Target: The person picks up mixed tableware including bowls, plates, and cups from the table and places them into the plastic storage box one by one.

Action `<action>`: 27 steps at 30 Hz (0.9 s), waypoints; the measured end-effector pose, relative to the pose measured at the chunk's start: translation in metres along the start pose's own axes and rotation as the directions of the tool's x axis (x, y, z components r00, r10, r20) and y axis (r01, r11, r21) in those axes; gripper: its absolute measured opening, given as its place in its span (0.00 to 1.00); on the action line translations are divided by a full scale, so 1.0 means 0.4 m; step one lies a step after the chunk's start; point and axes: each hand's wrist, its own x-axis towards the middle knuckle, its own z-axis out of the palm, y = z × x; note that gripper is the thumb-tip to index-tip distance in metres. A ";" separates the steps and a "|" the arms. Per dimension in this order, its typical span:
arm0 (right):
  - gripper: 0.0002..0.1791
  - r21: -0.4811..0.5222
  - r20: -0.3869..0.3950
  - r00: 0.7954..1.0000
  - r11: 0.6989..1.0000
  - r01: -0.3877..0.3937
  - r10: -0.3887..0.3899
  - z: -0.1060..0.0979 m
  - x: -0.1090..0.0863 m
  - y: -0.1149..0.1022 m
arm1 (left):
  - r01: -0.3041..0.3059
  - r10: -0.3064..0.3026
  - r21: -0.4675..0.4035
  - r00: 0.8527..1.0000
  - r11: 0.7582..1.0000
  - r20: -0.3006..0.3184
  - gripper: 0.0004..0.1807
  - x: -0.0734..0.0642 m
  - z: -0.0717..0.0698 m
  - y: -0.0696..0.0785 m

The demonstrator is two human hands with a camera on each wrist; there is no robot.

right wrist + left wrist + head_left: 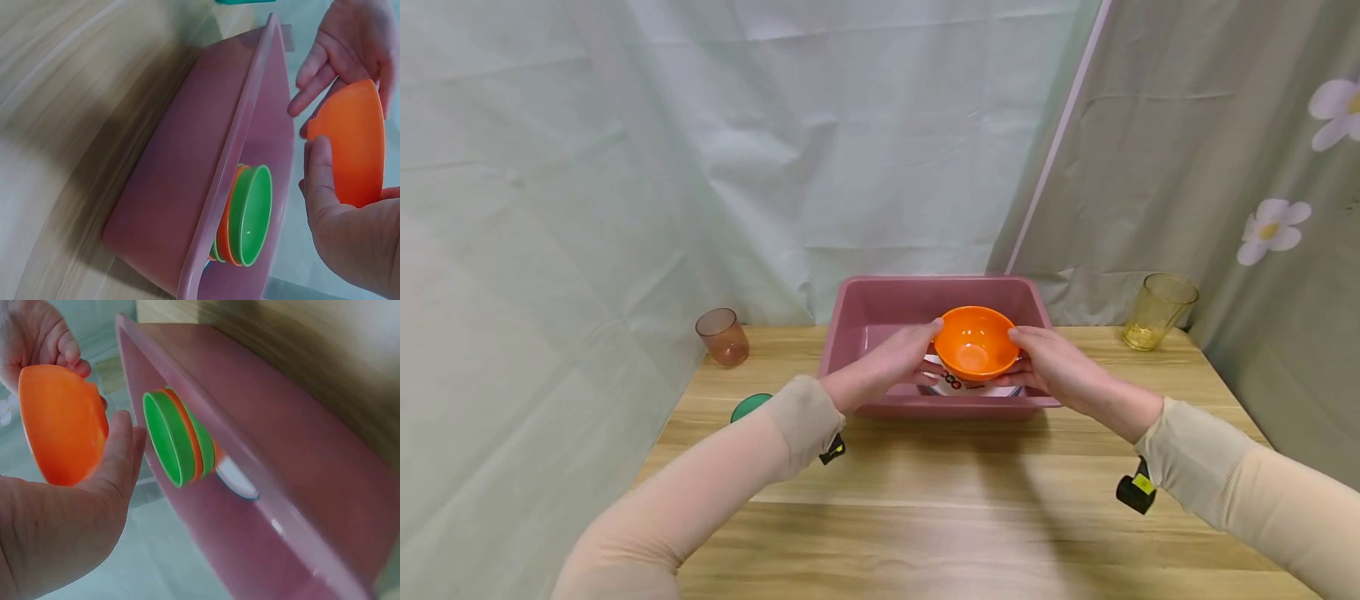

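Observation:
Both hands hold an orange bowl [976, 342] above a pink plastic tub [955, 407]. My left hand [895, 358] grips the bowl's left side, thumb at the rim and fingers below. On the opposite side my right hand [1063, 367] grips it the same way. Below the bowl, inside the tub, a stack of green and orange bowls [169, 437] shows in the left wrist view; the right wrist view shows its green top bowl [255, 215]. A white plate with dark lettering [973, 388] lies under the stack, mostly hidden in the head view.
A reddish clear cup [724, 337] stands at the table's back left, and a tall yellow clear cup [1157, 312] at the back right. Something green and round [750, 406] is partly hidden behind the left forearm. Curtains [880, 150] enclose the wooden table [925, 533].

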 end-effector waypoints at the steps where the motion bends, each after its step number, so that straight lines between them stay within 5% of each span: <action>1: 0.32 -0.007 -0.004 1.000 1.000 0.001 -0.001 -0.002 0.001 0.001 | -0.020 0.020 0.065 1.000 0.998 -0.004 0.35 -0.004 -0.004 0.000; 3: 0.32 -0.017 -0.015 1.000 1.000 0.003 -0.003 -0.008 0.003 0.003 | -0.067 0.072 0.225 0.997 0.972 -0.015 0.38 -0.015 -0.011 0.002; 5: 0.32 -0.029 -0.027 1.000 1.000 0.007 -0.008 -0.015 0.005 0.003 | -0.117 0.137 0.402 0.990 0.908 -0.022 0.40 -0.027 -0.019 0.004; 8: 0.31 -0.038 -0.044 0.999 0.999 0.010 -0.012 -0.028 0.010 0.002 | -0.164 0.234 0.655 0.972 0.738 -0.021 0.42 -0.045 -0.028 0.008; 11: 0.31 -0.043 -0.061 0.998 0.999 0.009 -0.011 -0.041 0.016 0.000 | -0.187 0.312 0.802 0.950 0.567 0.000 0.44 -0.058 -0.031 0.005; 16: 0.31 -0.054 -0.090 0.996 0.999 -0.004 -0.001 -0.061 0.032 -0.002 | -0.225 0.412 0.920 0.908 0.321 0.079 0.46 -0.079 -0.027 -0.009; 20: 0.31 -0.066 -0.098 0.995 0.998 -0.021 0.014 -0.072 0.046 -0.003 | -0.261 0.444 0.952 0.880 0.157 0.169 0.46 -0.096 -0.019 -0.029; 24: 0.31 -0.071 -0.106 0.994 0.997 -0.037 0.029 -0.079 0.059 -0.002 | -0.288 0.422 0.956 0.874 0.052 0.241 0.45 -0.112 -0.009 -0.054; 27: 0.30 -0.090 -0.114 0.993 0.995 -0.043 0.033 -0.084 0.069 0.001 | -0.305 0.409 0.952 0.871 0.015 0.272 0.45 -0.118 -0.004 -0.070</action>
